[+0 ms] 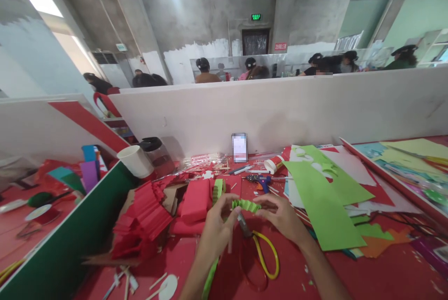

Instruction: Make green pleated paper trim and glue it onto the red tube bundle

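A short strip of bright green pleated paper is stretched between my two hands above the red table. My left hand pinches its left end between thumb and fingers. At the other end, the fingertips of my right hand close on the paper. Just below the strip lie scissors with one yellow and one red handle loop, blades pointing up toward my left hand. More green folded strip shows behind my left hand, and another green strip passes beneath my left forearm.
Red folded paper and red wrapped blocks sit on the left. A blue glue gun lies beyond my hands, with a phone propped behind. Green sheets cover the right. A green divider edges the left side.
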### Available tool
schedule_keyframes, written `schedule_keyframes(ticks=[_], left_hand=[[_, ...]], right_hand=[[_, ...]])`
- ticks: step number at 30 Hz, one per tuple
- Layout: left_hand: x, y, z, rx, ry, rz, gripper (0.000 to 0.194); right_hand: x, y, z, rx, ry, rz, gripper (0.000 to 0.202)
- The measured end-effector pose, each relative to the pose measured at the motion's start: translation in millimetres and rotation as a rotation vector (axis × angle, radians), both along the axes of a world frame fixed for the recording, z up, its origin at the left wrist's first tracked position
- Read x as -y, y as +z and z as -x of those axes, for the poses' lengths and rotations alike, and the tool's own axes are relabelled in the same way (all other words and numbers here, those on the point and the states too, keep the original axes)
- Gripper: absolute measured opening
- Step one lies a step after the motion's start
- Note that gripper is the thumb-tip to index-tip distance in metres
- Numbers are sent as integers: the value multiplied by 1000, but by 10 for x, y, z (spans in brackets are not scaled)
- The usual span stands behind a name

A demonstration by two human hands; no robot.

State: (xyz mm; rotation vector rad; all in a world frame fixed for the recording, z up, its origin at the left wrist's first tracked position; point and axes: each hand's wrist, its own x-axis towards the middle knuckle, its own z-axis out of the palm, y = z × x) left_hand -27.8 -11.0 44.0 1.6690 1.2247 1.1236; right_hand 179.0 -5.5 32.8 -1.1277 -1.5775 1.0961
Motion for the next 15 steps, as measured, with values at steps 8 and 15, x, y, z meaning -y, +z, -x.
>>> schedule_keyframes(ticks=[8,15], left_hand=[[-89,253,438,-86,113,-5,27],[-21,436,695,-216,207,-49,24]], right_hand=[[-44,28,-262,162,-71,-6,23],[-21,64,-308,262,-73,-13,18]])
